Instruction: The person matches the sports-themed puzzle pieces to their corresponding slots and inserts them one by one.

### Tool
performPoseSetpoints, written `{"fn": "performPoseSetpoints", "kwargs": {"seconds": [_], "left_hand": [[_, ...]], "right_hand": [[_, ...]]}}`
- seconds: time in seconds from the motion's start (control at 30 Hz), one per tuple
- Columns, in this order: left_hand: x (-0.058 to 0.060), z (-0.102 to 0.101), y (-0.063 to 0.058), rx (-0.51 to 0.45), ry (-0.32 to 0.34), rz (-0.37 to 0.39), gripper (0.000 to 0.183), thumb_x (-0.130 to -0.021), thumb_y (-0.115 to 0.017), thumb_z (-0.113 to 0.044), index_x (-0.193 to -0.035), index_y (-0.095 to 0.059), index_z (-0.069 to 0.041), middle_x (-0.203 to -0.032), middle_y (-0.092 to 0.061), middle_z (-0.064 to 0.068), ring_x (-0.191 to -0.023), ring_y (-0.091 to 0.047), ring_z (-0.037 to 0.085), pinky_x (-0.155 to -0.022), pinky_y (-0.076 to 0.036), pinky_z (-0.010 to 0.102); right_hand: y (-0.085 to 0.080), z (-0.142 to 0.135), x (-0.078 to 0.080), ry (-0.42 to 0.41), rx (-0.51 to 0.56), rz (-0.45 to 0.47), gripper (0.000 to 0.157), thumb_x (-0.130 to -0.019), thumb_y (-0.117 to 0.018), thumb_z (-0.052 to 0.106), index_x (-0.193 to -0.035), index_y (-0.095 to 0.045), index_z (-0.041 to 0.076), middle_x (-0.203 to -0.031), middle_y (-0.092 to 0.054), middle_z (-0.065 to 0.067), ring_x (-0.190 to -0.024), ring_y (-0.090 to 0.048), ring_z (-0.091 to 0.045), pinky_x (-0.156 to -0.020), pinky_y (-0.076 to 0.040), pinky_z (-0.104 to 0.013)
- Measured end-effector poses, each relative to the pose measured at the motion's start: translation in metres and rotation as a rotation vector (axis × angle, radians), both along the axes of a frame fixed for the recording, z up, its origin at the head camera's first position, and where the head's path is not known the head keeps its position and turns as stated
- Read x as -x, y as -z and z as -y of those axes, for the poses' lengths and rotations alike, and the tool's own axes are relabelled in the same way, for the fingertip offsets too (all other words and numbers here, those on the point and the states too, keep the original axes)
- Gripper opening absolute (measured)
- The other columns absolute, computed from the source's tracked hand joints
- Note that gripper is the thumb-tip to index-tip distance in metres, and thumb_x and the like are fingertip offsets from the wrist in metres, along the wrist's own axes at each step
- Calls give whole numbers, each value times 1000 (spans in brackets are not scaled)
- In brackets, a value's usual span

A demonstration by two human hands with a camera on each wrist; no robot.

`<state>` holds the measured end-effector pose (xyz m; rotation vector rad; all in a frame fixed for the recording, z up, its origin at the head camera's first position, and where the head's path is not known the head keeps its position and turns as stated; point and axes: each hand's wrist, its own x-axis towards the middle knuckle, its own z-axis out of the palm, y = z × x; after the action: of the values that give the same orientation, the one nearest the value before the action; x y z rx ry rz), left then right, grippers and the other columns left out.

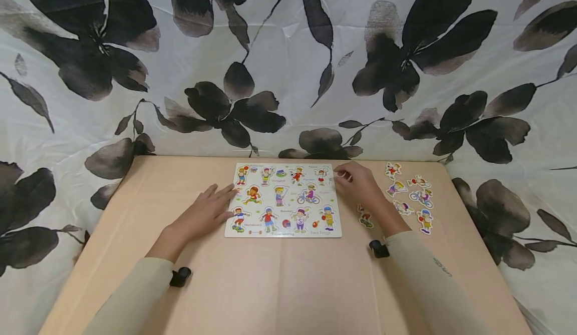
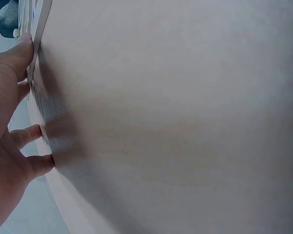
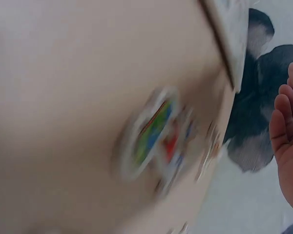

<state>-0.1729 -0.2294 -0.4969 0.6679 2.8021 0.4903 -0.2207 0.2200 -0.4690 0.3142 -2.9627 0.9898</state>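
A white puzzle board (image 1: 282, 201) printed with small sport figures lies flat near the table's far edge. My left hand (image 1: 208, 211) rests at its left side, fingers spread, with fingertips and thumb at the edge; the left wrist view shows the thumb (image 2: 20, 56) on the board's rim. By the upper right edge, my right hand (image 1: 360, 185) hovers with loosely bent fingers, and no piece shows between them. Under its wrist lies a skateboarder piece (image 1: 365, 217), blurred in the right wrist view, where the right hand (image 3: 290, 126) appears raised at the side.
Several loose figure pieces lie right of my right hand, among them a cyclist piece (image 1: 421, 197) and a blue-capped figure piece (image 1: 424, 221). The tan table (image 1: 279, 285) ends at a hanging floral cloth (image 1: 288, 64) behind the board.
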Motion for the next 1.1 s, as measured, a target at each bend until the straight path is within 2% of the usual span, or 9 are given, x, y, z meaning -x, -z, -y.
{"fn": "performPoseSetpoints", "kwargs": {"seconds": [0.1, 0.3, 0.53, 0.67, 0.87, 1.1], "left_hand": [[2, 0, 0, 7, -3, 0, 67, -104, -60, -40, -162, -36, -17, -171, -27, 4, -156, -17, 50, -121, -19, 73], [3, 0, -2, 10, 7, -7, 67, -104, -61, -40, -161, -37, -14, -171, -28, 7, -155, -18, 53, -118, -21, 76], [3, 3, -2, 20, -2, -13, 67, -104, -60, -40, -161, -37, -15, -171, -28, 6, -155, -19, 52, -118, -21, 76], [2, 4, -2, 10, -8, -9, 67, -104, -61, -40, -161, -38, -15, -171, -28, 6, -155, -18, 52, -118, -21, 76], [-2, 4, -1, 17, -1, 1, 67, -103, -62, -40, -161, -38, -14, -171, -29, 7, -154, -19, 53, -118, -22, 76], [-5, 3, -1, 14, -1, 1, 68, -103, -62, -40, -161, -38, -15, -171, -29, 7, -155, -19, 52, -119, -22, 75]], "right_hand": [[1, -17, -7, -4, -25, -19, 27, -98, -72, 17, -122, -71, 5, -108, -68, -11, -94, -64, -26, -83, -56, -42], [4, -54, -23, 60, -40, 14, 28, -99, -72, 21, -122, -71, 7, -110, -68, -9, -94, -63, -25, -79, -54, -39], [8, -96, -30, 103, -103, -16, 29, -100, -71, 20, -123, -70, 2, -104, -68, -13, -91, -63, -28, -78, -54, -39], [8, -114, -26, 144, -114, -35, 34, -100, -69, 19, -126, -67, -3, -105, -65, -18, -94, -64, -33, -81, -55, -48], [11, -135, -17, 214, -148, 48, 41, -105, -62, 22, -137, -59, -3, -116, -61, -22, -105, -61, -38, -89, -54, -56], [21, -151, 3, 233, -162, 13, 32, -102, -65, 15, -127, -64, -6, -108, -65, -25, -99, -63, -40, -85, -54, -56]]}}
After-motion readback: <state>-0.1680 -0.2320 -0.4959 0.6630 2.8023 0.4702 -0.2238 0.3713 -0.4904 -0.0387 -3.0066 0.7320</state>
